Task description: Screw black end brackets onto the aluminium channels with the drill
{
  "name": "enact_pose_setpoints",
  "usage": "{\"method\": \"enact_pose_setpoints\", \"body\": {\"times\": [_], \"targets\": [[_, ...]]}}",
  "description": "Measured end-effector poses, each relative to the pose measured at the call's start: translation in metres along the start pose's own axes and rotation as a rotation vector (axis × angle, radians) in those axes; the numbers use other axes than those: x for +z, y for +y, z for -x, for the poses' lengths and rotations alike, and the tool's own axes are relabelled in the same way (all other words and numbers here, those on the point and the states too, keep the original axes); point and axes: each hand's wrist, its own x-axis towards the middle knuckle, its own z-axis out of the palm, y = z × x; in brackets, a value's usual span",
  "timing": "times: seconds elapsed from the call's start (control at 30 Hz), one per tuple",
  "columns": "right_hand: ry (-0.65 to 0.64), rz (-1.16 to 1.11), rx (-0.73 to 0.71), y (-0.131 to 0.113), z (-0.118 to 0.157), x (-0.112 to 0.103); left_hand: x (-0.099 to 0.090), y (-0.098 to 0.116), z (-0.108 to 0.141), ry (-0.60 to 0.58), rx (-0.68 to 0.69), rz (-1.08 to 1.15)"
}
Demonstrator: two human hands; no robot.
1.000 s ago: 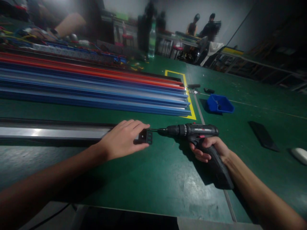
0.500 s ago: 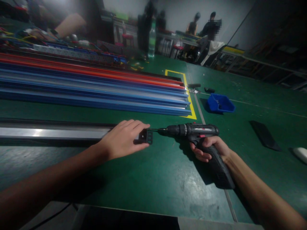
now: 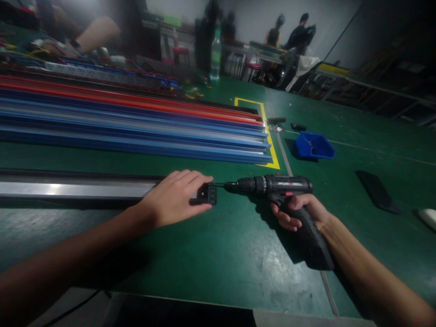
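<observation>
My left hand [image 3: 180, 196] is closed around the right end of a long metal profile [image 3: 81, 188], thumb on the near side and fingers over the far side. A black end cap [image 3: 211, 194] with slots shows just past my fingertips. My right hand [image 3: 303, 211] grips a black cordless drill [image 3: 286, 184] by its handle, lying level and pointing left. The drill's thin bit [image 3: 221, 184] reaches to the far corner of the end cap; whether it sits in a screw is too small to tell.
Blue profiles [image 3: 170, 138] and red profiles [image 3: 163, 103] lie behind, their ends inside a yellow tape outline [image 3: 274, 159]. To the right are a blue bin [image 3: 315, 146], a flat black piece [image 3: 377, 191] and a white object [image 3: 427, 219]. A bottle [image 3: 215, 56] stands farther back. Another person's arm [image 3: 98, 34] is at upper left.
Both hands, the drill and the profile hold nearly the same position. The view has shifted very slightly.
</observation>
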Motion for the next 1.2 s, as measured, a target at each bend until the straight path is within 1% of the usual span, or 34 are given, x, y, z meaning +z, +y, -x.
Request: {"method": "enact_pose_setpoints", "body": {"times": [0.47,0.63,0.8,1.2], "targets": [[-0.026,-0.037,-0.009,0.0005,0.0003,-0.0003,0.0020,-0.0010,0.0006,0.010,0.011,-0.004],[-0.106,-0.091,-0.042,0.0036,-0.0019,-0.0066,0.0021,-0.0018,0.0008,0.016,0.012,0.006],[-0.146,-0.100,-0.038,0.0026,-0.0028,-0.0072,0.0005,-0.0002,0.0002,0.017,0.006,0.005],[-0.162,-0.091,-0.021,0.0002,-0.0038,-0.0033,-0.0009,0.0005,0.0005,-0.007,-0.002,-0.012]]}}
